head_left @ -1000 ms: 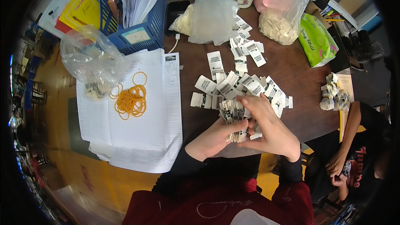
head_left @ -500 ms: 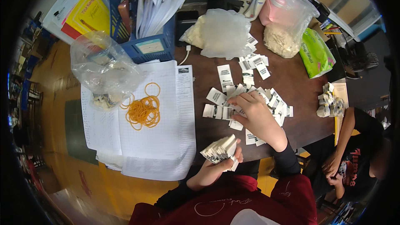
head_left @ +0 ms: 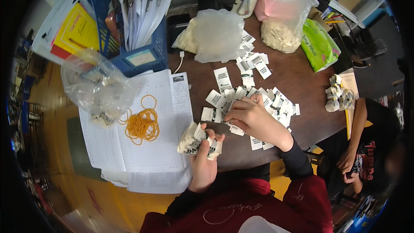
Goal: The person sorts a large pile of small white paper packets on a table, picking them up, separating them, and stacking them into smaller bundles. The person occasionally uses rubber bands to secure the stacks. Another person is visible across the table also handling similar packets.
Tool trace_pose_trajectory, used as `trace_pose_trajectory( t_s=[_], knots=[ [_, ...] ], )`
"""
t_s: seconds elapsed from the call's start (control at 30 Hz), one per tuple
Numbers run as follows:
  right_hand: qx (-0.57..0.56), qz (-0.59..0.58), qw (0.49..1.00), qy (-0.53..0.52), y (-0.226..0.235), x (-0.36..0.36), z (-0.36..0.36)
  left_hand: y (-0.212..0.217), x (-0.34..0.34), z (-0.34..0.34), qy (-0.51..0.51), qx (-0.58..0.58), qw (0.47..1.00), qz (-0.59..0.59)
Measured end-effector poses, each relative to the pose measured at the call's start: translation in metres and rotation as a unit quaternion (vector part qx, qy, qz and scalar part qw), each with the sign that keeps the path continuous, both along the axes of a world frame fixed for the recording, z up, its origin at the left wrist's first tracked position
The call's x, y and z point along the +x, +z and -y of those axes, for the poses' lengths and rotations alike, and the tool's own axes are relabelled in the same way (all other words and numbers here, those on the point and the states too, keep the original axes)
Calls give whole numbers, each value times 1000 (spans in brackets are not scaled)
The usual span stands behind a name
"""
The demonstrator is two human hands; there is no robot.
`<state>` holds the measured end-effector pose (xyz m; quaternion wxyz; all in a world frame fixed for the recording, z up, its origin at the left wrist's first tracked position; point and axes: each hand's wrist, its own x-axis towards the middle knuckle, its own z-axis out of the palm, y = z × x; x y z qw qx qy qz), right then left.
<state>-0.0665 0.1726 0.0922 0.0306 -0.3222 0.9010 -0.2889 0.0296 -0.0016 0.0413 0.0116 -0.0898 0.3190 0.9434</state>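
My left hand (head_left: 205, 164) is closed around a thick stack of small white printed labels (head_left: 192, 140), held fanned out near the desk's front edge. Across from it, my right hand (head_left: 254, 116) reaches over a loose pile of the same labels (head_left: 282, 103) spread on the dark desk. Its thumb and forefinger come together at the left side of the pile. Whatever is between those fingertips is too small to make out. More labels (head_left: 258, 65) lie in a smaller cluster beyond the pile, beside a single label (head_left: 223, 80).
Orange rubber bands (head_left: 143, 125) lie on paper sheets (head_left: 172, 164) at left, beside a clear plastic bag (head_left: 95, 77). Behind stand a blue file holder (head_left: 146, 58), bags of labels (head_left: 220, 34) and a green pack (head_left: 319, 45). Bundled labels (head_left: 338, 95) sit at right, near another seated person (head_left: 366, 155).
My left hand has moved left and up with the stack, turning it. My right hand's fingers have drawn closer together over the pile. The whole view has shifted slightly.
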Motion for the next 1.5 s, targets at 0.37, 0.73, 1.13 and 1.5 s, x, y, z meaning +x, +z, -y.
trace_pose_trajectory(
  t_s=[0.37,0.73,1.13,1.5],
  knots=[
    [-393,254,873,-138,53,-1,-40,7,-9,-15,-8,5,1000,-8],
    [-247,266,927,-98,37,-8,-30,-6,-34,-23,-332,207,918,62],
    [-330,176,921,-106,56,4,-46,-3,-34,-24,-335,133,931,65],
    [-333,284,899,10,78,17,-66,-5,-32,-24,-311,111,942,67]
  ],
)
